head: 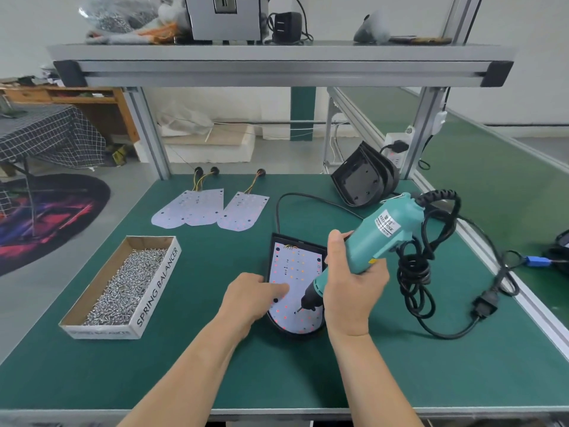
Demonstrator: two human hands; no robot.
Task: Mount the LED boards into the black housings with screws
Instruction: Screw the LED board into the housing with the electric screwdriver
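Assembly workshop is indicated. A green-matted workbench [215,365] is framed in aluminium, with a cluttered shelf [277,61] overhead at 12 o'clock. A carton of loose screws [123,288] is noted at 10 o'clock, spare circuit boards [197,208] at 11, stacked black housings [363,177] at 1. A corded electric screwdriver [378,238] is in use. A long green line bench [492,180] is seen at 2 o'clock.

Bare left forearm [191,374], bare right forearm [377,380] — left hand [255,298], right hand [351,291], bare too

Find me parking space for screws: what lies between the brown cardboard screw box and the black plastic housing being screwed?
Head view: bare green mat between cardboard screw box and black housing; only the left hand crosses it, pressing the white LED board.
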